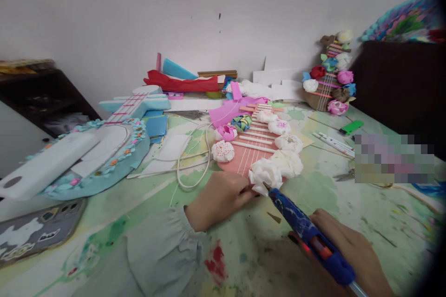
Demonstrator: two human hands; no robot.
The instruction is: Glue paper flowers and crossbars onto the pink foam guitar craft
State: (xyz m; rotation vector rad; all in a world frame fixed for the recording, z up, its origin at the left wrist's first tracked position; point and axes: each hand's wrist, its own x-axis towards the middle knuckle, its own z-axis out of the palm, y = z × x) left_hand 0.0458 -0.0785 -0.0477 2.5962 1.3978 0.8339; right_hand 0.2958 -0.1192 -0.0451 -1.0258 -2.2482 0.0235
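Indoors, paint-stained table by pale wall; right hand, grip round glue gun; left hand, grip unclear.

A paint-stained table and glue gun mark a craft workspace

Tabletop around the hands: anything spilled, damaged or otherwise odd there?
Yes, stains: a red smear beside the left sleeve, and a dark green smear farther left. They look like spilled paint; I can't tell whether they are wet. A loose brown scrap also lies near the glue gun.
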